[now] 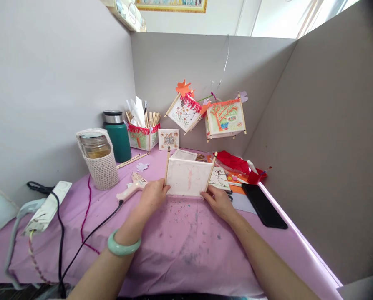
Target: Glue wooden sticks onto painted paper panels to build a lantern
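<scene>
A white fabric panel point(189, 177) with faint pink smudges stretches between two wooden sticks, held up over the front-middle of the table. My left hand point(154, 193) grips the lower end of its left stick point(167, 164). Around the lower end of the right stick point(212, 168), my right hand point(219, 202) has its fingers closed. The sticks' upper ends poke out above the panel. Beside my left hand lies a pale pink glue gun point(134, 187) with a black cord. Behind the panel, another small white frame point(184, 155) is partly hidden.
Two painted lanterns point(186, 111) hang at the back. A glass jar in a knitted cover point(103, 168), a green bottle point(119, 139) and a stick-filled box point(142, 139) stand left. A black phone point(264, 206) lies right; a power strip point(49, 206) sits at the left edge.
</scene>
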A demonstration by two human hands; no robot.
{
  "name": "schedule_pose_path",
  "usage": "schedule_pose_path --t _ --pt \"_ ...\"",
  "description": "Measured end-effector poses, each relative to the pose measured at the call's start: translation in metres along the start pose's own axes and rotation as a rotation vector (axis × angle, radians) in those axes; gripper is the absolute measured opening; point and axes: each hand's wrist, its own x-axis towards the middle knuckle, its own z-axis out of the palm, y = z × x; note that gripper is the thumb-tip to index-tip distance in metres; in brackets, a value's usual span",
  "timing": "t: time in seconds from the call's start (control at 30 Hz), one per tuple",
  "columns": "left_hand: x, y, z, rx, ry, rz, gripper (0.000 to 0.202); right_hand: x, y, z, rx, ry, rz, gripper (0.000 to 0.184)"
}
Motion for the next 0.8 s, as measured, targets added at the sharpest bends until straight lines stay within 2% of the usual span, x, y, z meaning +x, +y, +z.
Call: schedule_pose_path --t 0.23,0.47,0.57,0.63,0.8 --pt "-0.0009 0.0071 0.0003 0.110 -0.021 -0.027 0.021 -0.0006 -0.0023 -0.0007 0.027 0.003 0.007 0.027" --pt "-0.0015 0.0013 0.0032 -0.018 -0.036 -0.048 0.017 0.0007 -0.0017 -0.0015 -0.001 -0.017 0.017 0.025" --pt "-0.0046 -0.0002 0.0035 -0.059 -0.001 -0.061 0.017 0.0001 -0.0016 -0.0026 -0.013 -0.049 0.017 0.023" --pt "-0.0069 -0.0001 0.0030 -0.053 0.013 -0.075 0.017 -0.0003 -0.0018 -0.0034 -0.021 -0.066 0.019 0.023" --pt "-0.0087 0.0017 0.0025 0.034 -0.036 -0.103 0.025 0.0000 -0.0032 -0.0046 -0.031 -0.078 0.029 0.024"
